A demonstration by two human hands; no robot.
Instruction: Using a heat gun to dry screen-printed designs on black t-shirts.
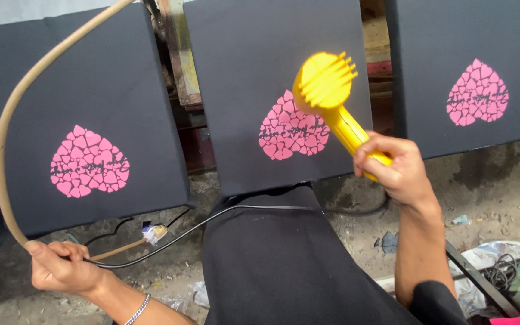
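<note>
— Black cloth [284,265] lay nearest the camera, hanging down over the person's front, low in the middle of the view. What did the hands have hold of?

— Both were closed. The right hand [392,165] was wrapped shut around the handle of a yellow heat gun [332,96], whose round finned head pointed up and to the left. The left hand [61,268], with a silver bracelet [138,310] at the wrist, was closed around a tan hose [7,120] and a thin black cable [212,218] together.

— Where was the heat gun held?

— Its head sat over the middle black panel [242,72], just above and to the right of that panel's pink heart print [290,127], near the panel's right edge. Whether it touched the fabric could not be told.

— And the other panels?

— Three stood side by side. The left black panel [91,72] carried a pink heart print [89,162] towards its lower edge, and the right black panel [452,36] carried one [478,93] near its centre.

— How did the hose run?

— It curved up from the left hand in a wide arc past the left edge of the left panel to the top of the view. The cable ran right from that hand across the black cloth. Scraps of litter [489,253] lay on the dirty floor [501,180] at the right.
</note>
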